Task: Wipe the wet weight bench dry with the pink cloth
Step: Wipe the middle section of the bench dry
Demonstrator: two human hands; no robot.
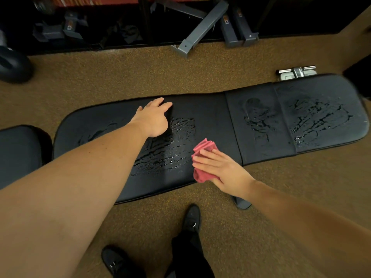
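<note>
- Bare forearms fill the near part of the view, both reaching out over the bench; below them, black shoes point(191, 217) stand on speckled brown rubber flooring point(120, 69).
- The right hand point(218, 169) lies flat on the pink cloth point(201, 157), fingers straight and spread, pressing it onto the pad at the bench's near edge, about midway along its length. Nothing is pinched; the cloth is only held down under the palm.
- The left hand point(154, 119) reaches to the bench's far edge with relaxed, extended fingers, gripping nothing; whether it actually touches the pad cannot be told.
- The pink cloth is bunched into loose folds, soft and limp, and looks light. It will probably slide with the palm only under steady downward pressure, so a flat palm over its middle seems the best hold.
- The weight bench point(210, 109) is a long black pad with rounded ends, smooth vinyl-like skin and a seam band toward its right end. It looks firm and heavy, unlikely to shift under wiping.
- Water point(166, 151) sits in beaded, broken streaks between the two hands, and more point(319, 119) toward the right end, with a fainter patch near the left end. The slick skin is not soaking it up, so the cloth must take it all.
- Grey metal frame parts point(202, 27) lie along the far wall.
</note>
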